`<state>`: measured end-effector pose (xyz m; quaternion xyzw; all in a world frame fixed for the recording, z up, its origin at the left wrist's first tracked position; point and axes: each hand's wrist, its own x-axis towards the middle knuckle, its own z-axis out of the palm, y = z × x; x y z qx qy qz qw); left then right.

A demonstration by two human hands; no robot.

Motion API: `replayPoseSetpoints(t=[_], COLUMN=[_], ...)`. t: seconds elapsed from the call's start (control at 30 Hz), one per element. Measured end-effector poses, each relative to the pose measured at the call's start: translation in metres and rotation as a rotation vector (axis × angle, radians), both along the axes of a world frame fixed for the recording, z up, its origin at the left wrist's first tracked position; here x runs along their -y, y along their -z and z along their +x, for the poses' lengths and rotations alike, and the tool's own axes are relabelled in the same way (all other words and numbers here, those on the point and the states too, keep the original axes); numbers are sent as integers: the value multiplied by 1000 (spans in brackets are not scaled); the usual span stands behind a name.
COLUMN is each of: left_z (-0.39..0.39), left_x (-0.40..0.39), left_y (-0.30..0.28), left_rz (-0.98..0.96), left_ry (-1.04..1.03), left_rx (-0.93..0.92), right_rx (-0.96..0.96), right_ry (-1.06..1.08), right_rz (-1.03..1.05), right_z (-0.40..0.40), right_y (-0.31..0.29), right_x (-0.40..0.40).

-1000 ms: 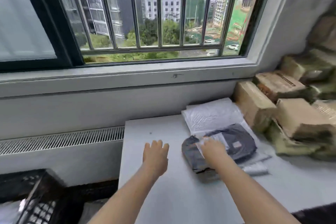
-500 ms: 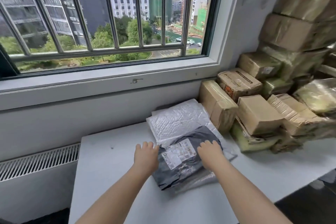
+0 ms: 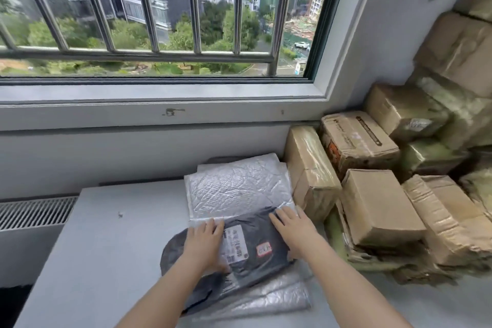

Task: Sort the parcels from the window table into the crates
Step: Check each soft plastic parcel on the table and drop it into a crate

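Observation:
A dark grey plastic parcel [image 3: 257, 224] with a white shipping label [image 3: 235, 245] and a small red sticker lies on the white window table [image 3: 106, 247], on top of white bubble mailers [image 3: 237, 186]. My left hand [image 3: 205, 242] rests flat on the parcel's left side, fingers straight, beside the label. On its upper right edge my right hand [image 3: 295, 231] lies with the fingers stretched out. The parcel stays flat on the pile. No crate is in view.
Taped cardboard boxes [image 3: 378, 205] are stacked along the table's right side up the wall, the nearest one [image 3: 311, 173] touching the mailers. A barred window and sill run behind. A radiator grille [image 3: 34, 213] lies left of the table.
My view swung right and closer, and the black crate at lower left left the frame. My left hand moved from the bare table onto the dark parcel; my right hand shifted to its right edge.

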<state>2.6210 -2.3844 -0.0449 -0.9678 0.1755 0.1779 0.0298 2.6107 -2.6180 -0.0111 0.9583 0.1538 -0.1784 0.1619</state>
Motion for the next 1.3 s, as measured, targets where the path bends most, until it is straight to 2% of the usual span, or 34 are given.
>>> replayPoseSetpoints(t=[0.17, 0.27, 0.37, 0.57, 0.7, 0.87, 0.97, 1.03, 1.13, 1.2, 1.3], left_z=[-11, -17, -21, -37, -51, -61, -64, -67, -77, -87, -104], left_x=[1, 4, 6, 9, 8, -3, -12, -14, -18, -22, -28], left_y=[9, 11, 13, 6, -5, -28, -44, -60, -87, -105, -135], left_rz=[-26, -59, -83, -87, -128, -452, -394, -387, -496, -545, -591], left_ry=[-77, -55, -48, -125, -187, -345, -337, -336, -362, -369, -366], left_rx=[-47, -57, -76, -101, -88, 15, 195, 421, 755, 1000, 1188], right_rx=[-87, 43, 39, -115, -131, 45, 248, 482, 804, 919, 992], right_ry=[-32, -18, 39, -11, 2, 39, 51, -16, -135, -170, -216], right_rz=[-17, 85, 238, 236, 399, 619, 863, 1017, 1185, 1269, 1355], right_z=[5, 0, 0, -10, -19, -18, -21, -23, -33, -43, -55], right_y=[14, 36, 44, 21, 24, 14, 3, -4, -34, -56, -78], right_x=[6, 5, -1, 3, 13, 12, -9, -27, -53, -66, -79])
